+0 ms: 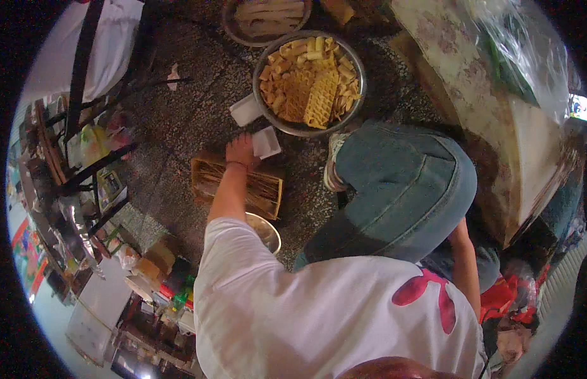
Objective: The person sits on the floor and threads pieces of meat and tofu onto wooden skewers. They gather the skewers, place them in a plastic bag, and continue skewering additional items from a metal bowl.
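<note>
My left hand [241,149] reaches down to the ground, its thumb side against a small white rectangular tray [267,142]. Whether the fingers grip the tray is unclear. Under my left forearm lies a shallow wooden box [263,192] filled with thin brown strands or sticks. A second white tray [246,110] sits farther out, against a large metal basin [362,90]. In that basin are yellow pieces, some rolled into short tubes, and sheets with a honeycomb-like texture [322,97]. My right forearm passes behind my bent knee, which hides my right hand.
A round metal bowl [276,234] is partly covered by my left sleeve. Beyond the large basin stands another basin [227,23] with long pale strips. A patterned sheet-covered piece [483,90] with clear plastic [525,57] rises at the right. Dark rails [99,166] and cluttered goods line the left.
</note>
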The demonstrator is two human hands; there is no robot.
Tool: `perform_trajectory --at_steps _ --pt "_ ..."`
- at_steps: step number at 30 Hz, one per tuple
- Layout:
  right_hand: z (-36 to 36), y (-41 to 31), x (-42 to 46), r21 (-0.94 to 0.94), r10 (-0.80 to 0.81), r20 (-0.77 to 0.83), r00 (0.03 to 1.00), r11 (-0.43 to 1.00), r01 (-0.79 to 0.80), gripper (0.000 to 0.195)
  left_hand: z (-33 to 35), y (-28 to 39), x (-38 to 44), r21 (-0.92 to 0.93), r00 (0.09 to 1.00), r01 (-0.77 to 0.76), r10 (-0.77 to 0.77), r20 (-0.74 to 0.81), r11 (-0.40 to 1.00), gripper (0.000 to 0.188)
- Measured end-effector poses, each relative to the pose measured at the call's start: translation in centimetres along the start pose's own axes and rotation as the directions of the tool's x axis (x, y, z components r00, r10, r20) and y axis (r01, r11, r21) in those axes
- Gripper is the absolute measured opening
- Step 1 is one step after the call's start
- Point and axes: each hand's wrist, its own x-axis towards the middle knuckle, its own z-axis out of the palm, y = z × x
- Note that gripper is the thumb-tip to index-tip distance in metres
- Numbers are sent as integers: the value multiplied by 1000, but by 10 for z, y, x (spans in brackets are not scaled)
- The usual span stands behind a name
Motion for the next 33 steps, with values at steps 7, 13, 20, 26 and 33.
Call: perform_trajectory --at_steps 7,13,20,26,33 --pt "-6 35 8 66 137 91 986 987 -143 37 -29 -58 -82 -668 994 82 -15 105 739 75" --pt "-16 59 -2 -596 -253 161 954 745 298 21 -71 -31 -146 -791 917 60 347 -197 -608 52" --pt "-35 31 -43 -399 -367 -54 929 861 316 19 -219 114 -169 -492 582 125 466 -667 -862 49" --pt "-48 -30 -112 269 -416 -186 890 850 454 24 -302 277 -239 -809 320 127 795 -515 -574 47" --pt "-67 31 -115 323 -213 -291 933 896 305 26 -266 296 -224 -868 754 -220 487 -441 -445 52"
